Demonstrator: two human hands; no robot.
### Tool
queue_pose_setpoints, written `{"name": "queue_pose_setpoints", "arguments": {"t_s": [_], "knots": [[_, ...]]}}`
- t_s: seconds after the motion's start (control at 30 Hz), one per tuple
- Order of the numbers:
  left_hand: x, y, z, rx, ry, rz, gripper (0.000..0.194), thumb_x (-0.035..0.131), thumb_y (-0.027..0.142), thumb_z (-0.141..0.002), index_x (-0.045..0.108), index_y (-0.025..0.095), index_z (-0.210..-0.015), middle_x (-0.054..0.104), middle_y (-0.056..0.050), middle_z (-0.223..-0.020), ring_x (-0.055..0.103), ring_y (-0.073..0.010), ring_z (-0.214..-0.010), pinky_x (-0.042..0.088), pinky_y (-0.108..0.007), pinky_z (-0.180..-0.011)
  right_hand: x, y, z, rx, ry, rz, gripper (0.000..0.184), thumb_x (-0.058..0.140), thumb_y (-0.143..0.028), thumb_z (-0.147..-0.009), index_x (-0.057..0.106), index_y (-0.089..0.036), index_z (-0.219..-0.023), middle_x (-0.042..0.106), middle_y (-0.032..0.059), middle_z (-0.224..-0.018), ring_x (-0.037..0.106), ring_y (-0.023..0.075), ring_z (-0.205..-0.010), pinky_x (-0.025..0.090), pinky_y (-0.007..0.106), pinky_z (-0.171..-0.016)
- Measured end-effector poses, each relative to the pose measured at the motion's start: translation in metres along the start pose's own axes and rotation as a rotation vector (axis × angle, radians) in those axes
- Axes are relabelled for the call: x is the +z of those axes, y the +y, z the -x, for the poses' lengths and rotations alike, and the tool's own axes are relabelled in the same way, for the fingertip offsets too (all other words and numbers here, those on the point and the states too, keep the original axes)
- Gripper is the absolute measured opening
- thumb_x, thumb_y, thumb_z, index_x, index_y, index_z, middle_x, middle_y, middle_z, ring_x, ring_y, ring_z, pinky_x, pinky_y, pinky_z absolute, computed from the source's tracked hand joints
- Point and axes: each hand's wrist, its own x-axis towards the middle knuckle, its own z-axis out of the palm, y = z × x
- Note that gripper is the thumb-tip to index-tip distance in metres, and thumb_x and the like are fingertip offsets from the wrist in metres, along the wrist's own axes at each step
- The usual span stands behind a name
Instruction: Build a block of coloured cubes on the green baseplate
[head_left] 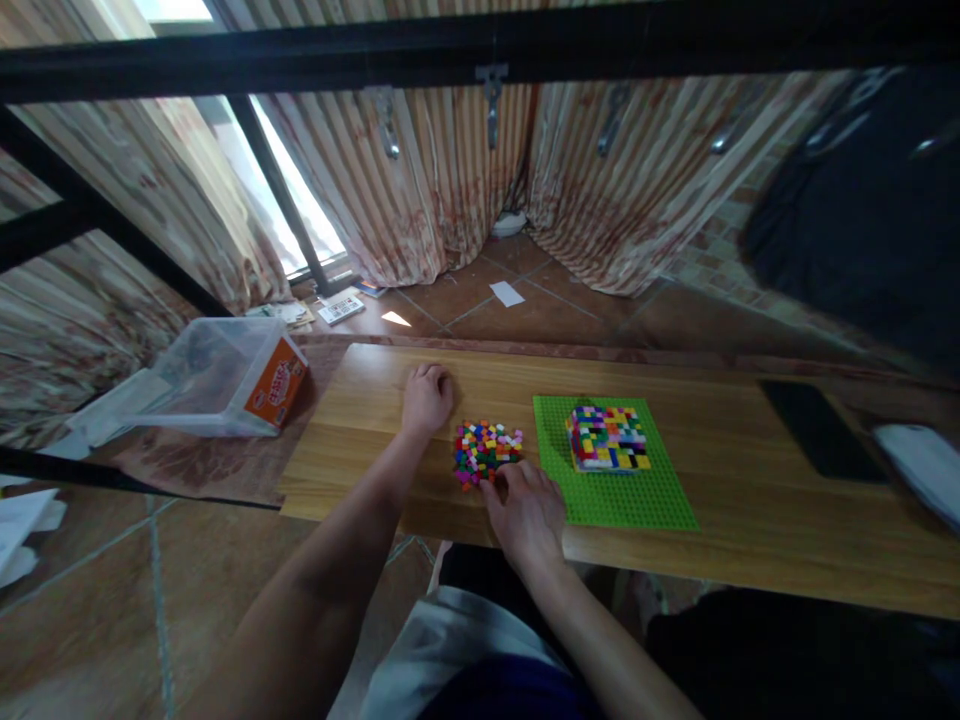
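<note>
A heap of small multicoloured toy bricks [486, 452] lies on the wooden table in front of me. My right hand [529, 510] is at the heap's near right edge, thumb and index finger bent towards each other by the bricks. Whatever is between those fingertips is too small to make out. Beyond the heap, to the left, my left hand [429, 397] rests on the tabletop with its fingers curled under, so its palm is hidden. Right of the heap, a block built of many coloured bricks [609, 438] stands on a green studded baseplate [622, 508].
The wooden table [750, 540] runs off to the right, where a dark flat object [821, 430] and a whitish object [919, 465] lie. A clear plastic bin [214, 365] with an orange label stands at the left. A black metal bar [480, 50] crosses above, before striped curtains [420, 200].
</note>
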Motion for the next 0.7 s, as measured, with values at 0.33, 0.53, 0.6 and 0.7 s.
{"name": "queue_pose_setpoints", "arguments": {"t_s": [0.33, 0.53, 0.6, 0.7], "knots": [[0.0, -0.001, -0.002, 0.008, -0.002, -0.002, 0.023, 0.046, 0.019, -0.086, 0.067, 0.019, -0.096, 0.067, -0.011, -0.109, 0.058, -0.0261, -0.107, 0.046, -0.041, -0.099, -0.028, 0.018, 0.012, 0.042, 0.037, -0.39, 0.02, 0.049, -0.03, -0.093, 0.067, -0.023, -0.086, 0.071, 0.0034, -0.085, 0.065, 0.0195, -0.078, 0.048, 0.031, -0.072], [-0.002, 0.0, -0.003, 0.003, -0.011, -0.012, 0.024, 0.046, 0.021, -0.085, 0.067, 0.019, -0.095, 0.067, -0.011, -0.108, 0.057, -0.0276, -0.106, 0.046, -0.044, -0.099, -0.071, 0.056, 0.011, 0.229, 0.187, -0.554, 0.022, 0.057, -0.04, -0.087, 0.072, -0.025, -0.089, 0.075, 0.0037, -0.09, 0.07, 0.0205, -0.081, 0.053, 0.032, -0.075], [-0.002, 0.0, -0.003, 0.003, -0.012, -0.009, 0.024, 0.046, 0.021, -0.084, 0.067, 0.019, -0.095, 0.067, -0.012, -0.108, 0.057, -0.0281, -0.106, 0.046, -0.044, -0.099, -0.078, 0.07, 0.006, 0.25, 0.255, -0.545, 0.024, 0.057, -0.041, -0.086, 0.073, -0.024, -0.09, 0.075, 0.0059, -0.094, 0.07, 0.0213, -0.083, 0.054, 0.034, -0.077], [-0.002, -0.001, -0.004, 0.003, -0.004, 0.001, 0.024, 0.046, 0.022, -0.084, 0.067, 0.019, -0.096, 0.067, -0.012, -0.109, 0.058, -0.0283, -0.107, 0.046, -0.044, -0.099, -0.08, 0.085, -0.004, 0.243, 0.317, -0.493, 0.026, 0.054, -0.038, -0.087, 0.074, -0.022, -0.093, 0.074, 0.0086, -0.098, 0.069, 0.0228, -0.089, 0.054, 0.037, -0.082]]}}
